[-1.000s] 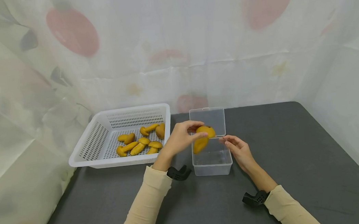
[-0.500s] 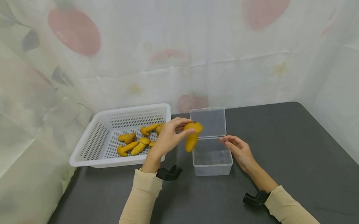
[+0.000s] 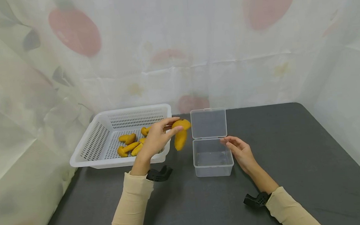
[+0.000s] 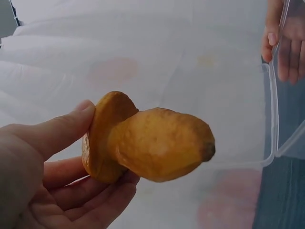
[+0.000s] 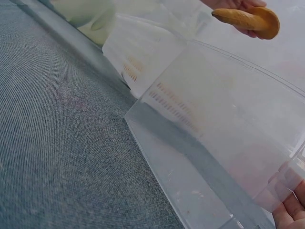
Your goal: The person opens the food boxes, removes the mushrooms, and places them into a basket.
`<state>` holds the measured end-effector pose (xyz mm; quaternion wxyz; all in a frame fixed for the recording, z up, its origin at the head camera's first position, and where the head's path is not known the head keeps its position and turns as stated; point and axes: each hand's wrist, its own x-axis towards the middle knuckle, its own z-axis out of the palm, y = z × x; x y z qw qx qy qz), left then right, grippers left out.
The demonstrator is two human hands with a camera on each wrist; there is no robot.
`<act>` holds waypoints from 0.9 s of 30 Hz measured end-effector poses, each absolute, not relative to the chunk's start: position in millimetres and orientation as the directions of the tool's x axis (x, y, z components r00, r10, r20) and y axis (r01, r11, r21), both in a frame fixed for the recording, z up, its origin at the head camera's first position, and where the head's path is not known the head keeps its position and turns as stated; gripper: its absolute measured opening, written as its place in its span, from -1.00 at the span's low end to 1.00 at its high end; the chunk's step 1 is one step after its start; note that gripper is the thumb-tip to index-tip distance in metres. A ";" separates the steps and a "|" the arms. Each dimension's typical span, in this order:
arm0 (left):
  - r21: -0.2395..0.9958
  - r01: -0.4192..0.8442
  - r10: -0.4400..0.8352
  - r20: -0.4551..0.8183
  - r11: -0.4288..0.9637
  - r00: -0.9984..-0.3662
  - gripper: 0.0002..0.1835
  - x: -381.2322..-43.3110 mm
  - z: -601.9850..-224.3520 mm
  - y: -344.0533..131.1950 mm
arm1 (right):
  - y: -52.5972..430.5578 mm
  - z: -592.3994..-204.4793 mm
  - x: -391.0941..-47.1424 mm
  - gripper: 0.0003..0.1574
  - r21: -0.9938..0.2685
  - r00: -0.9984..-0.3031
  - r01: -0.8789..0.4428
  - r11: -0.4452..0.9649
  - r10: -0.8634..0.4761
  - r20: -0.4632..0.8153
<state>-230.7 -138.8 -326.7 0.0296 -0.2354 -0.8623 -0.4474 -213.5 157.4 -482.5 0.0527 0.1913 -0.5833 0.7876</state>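
Observation:
A yellow mushroom (image 3: pixel 180 134) with a rounded cap and thick stem hangs in the air between the white basket (image 3: pixel 90 163) and a clear plastic box (image 3: pixel 214 170). My left hand (image 3: pixel 160 137) pinches its cap between thumb and fingers; up close in the left wrist view, the stem of the mushroom (image 4: pixel 159 143) points right. My right hand (image 3: pixel 239 153) rests at the back right corner of the box, its fingers loosely bent. In the right wrist view, its fingers (image 5: pixel 290 207) show partly through clear plastic. Several more mushrooms (image 3: pixel 128 148) lie in the basket, some hidden by my left hand.
The box lid (image 3: pixel 209 123) stands raised behind the box, hinged at its back edge. A dark grey tabletop (image 3: pixel 278 147) lies under everything. Patterned pale sheeting (image 3: pixel 227 82) hangs behind the table and along its left side.
My left hand has moved left with the mushroom, from over the clear box to beside the basket. My right hand has stayed at the box.

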 end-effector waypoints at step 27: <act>0.746 0.367 0.192 0.314 0.555 -0.930 -0.56 -224.4 -327.3 -213.9 | 156.9 -478.8 -211.4 -0.72 -0.892 -0.916 -0.323 -0.317 -0.133 0.379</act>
